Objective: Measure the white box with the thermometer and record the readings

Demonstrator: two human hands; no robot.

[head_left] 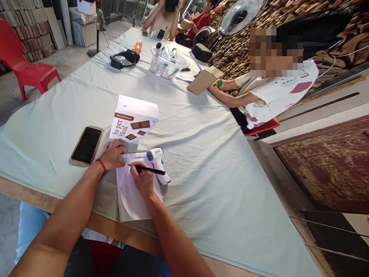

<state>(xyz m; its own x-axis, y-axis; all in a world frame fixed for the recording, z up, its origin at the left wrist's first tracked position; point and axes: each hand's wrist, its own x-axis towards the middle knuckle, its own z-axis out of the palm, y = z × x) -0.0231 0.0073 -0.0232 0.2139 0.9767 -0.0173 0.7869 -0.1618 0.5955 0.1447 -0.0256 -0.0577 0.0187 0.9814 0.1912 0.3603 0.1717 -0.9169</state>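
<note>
A black pen (152,169) is gripped in my right hand (142,179), its tip on a stack of paper (138,204) with dense handwriting down the left side and along the top. My left hand (113,156) lies on the upper left corner of the sheets, fingers stretched out and holding nothing. A white and blue infrared thermometer (158,161) rests on the right side of the paper, just beyond the pen. Behind my left hand stands a white box (134,119) with brown print. To its left lies a phone (87,144) with a dark screen.
Farther back on the cloth-covered table (216,184) are a black headset (123,59), a roll of orange tape (137,47) and a white basket (184,61) of bottles. A person at the right holds a piece of cardboard (201,81). A red chair (31,73) stands left.
</note>
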